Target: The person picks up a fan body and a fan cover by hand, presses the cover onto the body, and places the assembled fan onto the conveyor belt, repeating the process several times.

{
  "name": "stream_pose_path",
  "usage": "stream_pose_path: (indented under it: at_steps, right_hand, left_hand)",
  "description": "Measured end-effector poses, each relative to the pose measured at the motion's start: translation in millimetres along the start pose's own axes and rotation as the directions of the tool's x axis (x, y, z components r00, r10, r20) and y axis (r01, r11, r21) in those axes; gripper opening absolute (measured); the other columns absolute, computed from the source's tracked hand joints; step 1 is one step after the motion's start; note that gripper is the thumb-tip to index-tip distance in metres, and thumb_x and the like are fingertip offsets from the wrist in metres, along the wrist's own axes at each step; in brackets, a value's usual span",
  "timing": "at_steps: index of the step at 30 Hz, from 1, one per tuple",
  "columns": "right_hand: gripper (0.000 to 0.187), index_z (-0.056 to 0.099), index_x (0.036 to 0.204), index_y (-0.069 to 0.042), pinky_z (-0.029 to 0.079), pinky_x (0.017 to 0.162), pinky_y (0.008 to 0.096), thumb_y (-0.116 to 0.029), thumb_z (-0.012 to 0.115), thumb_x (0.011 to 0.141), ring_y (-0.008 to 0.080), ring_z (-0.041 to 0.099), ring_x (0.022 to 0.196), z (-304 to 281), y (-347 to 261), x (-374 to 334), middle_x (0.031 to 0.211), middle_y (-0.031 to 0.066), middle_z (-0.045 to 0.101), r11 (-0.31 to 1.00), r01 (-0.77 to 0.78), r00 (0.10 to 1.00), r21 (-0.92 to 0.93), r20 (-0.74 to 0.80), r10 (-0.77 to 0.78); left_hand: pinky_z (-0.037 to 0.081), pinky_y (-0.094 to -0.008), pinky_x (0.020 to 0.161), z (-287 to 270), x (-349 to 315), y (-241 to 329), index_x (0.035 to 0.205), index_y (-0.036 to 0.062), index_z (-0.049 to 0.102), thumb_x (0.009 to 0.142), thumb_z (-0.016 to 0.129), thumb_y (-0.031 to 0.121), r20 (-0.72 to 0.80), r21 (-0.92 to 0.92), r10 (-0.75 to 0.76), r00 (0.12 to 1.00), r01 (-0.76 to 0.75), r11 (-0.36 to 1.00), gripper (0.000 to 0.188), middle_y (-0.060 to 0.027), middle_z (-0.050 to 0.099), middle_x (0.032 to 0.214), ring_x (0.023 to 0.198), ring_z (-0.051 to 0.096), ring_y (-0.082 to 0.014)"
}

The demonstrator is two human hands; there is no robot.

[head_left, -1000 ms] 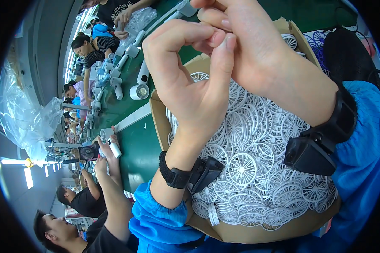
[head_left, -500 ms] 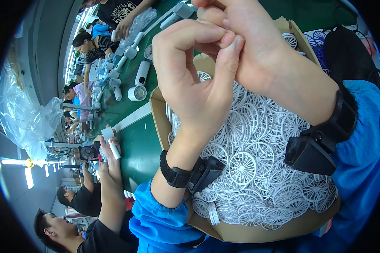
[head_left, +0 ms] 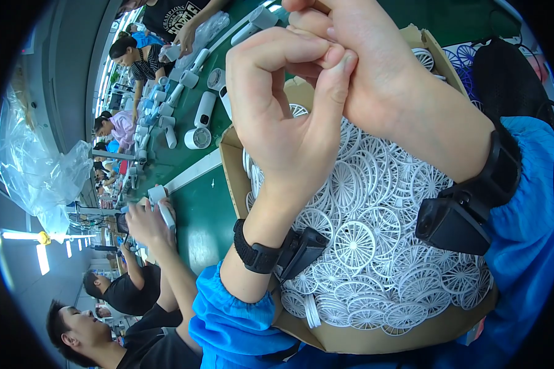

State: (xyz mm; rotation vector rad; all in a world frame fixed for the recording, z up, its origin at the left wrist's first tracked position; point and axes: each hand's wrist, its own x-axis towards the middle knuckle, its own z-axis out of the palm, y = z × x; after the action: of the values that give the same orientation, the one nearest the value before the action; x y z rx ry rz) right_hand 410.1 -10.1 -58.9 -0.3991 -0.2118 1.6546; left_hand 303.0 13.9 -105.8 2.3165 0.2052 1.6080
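Note:
Raised over an open cardboard box [head_left: 375, 345], my two hands meet at the fingertips. My left hand [head_left: 283, 117] has its fingers curled, with thumb and forefinger pinched together against the fingers of the other hand. Bent inward and closed, my right hand [head_left: 378, 74] touches the left one, partly cut off by the upper edge. Whether anything small lies between the fingertips is hidden. Below both hands, many white spoked plastic rings [head_left: 354, 246] like fan grilles fill the box in overlapping layers. Black strapped devices sit on both wrists.
Left of the box runs a green worktable [head_left: 203, 230] with a pale dividing strip. White handheld fans [head_left: 206, 109] and fan parts lie along it. A co-worker's hands [head_left: 149, 224] hold a white fan nearby. Purple spoked rings [head_left: 465, 56] are at the upper right; clear plastic [head_left: 40, 175] hangs left.
My hands stay nearly still, fingertips together. At the left, the near co-worker's hand has moved over the white fan; farther co-workers have shifted slightly.

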Motion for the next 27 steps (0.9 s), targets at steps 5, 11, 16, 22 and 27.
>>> stream_pose_path:
  at_steps: [5,11,16,22,27]
  right_hand:
    - [0.022,0.043,0.082,-0.009,0.027,0.043,0.0222,-0.027,0.047,0.095,0.0089,0.029,0.044,-0.7,-0.7,-0.9,0.052,-0.0018,0.033,1.0,0.012,1.0,-0.002,0.003,-0.012]
    - [0.022,0.043,0.082,-0.009,0.029,0.043,0.0227,-0.026,0.047,0.095,0.0092,0.03,0.045,-5.1,-0.1,2.3,0.052,-0.0015,0.033,1.0,0.011,0.999,0.024,0.045,-0.012]
    - [0.021,0.043,0.082,-0.009,0.029,0.043,0.0227,-0.025,0.048,0.095,0.0094,0.031,0.045,-3.5,-1.4,0.3,0.053,-0.0015,0.034,0.999,0.0,0.999,0.036,0.035,-0.001]
    - [0.021,0.042,0.082,-0.009,0.03,0.044,0.0227,-0.025,0.048,0.095,0.0096,0.032,0.046,-7.1,0.3,3.4,0.054,-0.0016,0.034,0.999,0.008,0.996,0.039,0.083,-0.012]
    - [0.021,0.042,0.082,-0.009,0.03,0.045,0.0225,-0.025,0.049,0.094,0.0096,0.032,0.046,-4.2,0.7,1.1,0.054,-0.0017,0.034,0.999,0.016,0.999,0.03,0.042,-0.017]
  left_hand:
    - [0.045,-0.0252,0.086,0.1,1.8,0.3,0.102,-0.0014,0.049,0.083,0.064,-0.007,-0.002,-0.018,0.004,1.0,-0.004,1.0,0.024,-0.0081,0.056,0.103,0.097,0.054,-0.0125]
    - [0.045,-0.025,0.086,1.2,1.2,0.9,0.102,-0.0013,0.05,0.083,0.064,-0.008,-0.004,-0.024,-0.006,1.0,0.006,1.0,0.025,-0.0081,0.056,0.102,0.096,0.055,-0.0125]
    - [0.045,-0.0255,0.086,2.6,0.7,-0.3,0.102,-0.0012,0.051,0.082,0.065,-0.007,-0.011,-0.011,0.013,1.0,-0.013,1.0,0.025,-0.0085,0.056,0.103,0.097,0.055,-0.0131]
    - [0.044,-0.0262,0.088,1.3,-0.1,-0.7,0.102,-0.0011,0.051,0.082,0.066,-0.007,-0.002,0.011,0.014,1.0,-0.014,1.0,0.026,-0.0088,0.056,0.104,0.099,0.055,-0.0135]
    - [0.044,-0.0262,0.088,-0.5,-0.4,-0.8,0.102,-0.0006,0.051,0.082,0.066,-0.006,0.009,0.022,0.019,1.0,-0.019,1.0,0.026,-0.0087,0.056,0.105,0.1,0.054,-0.0134]
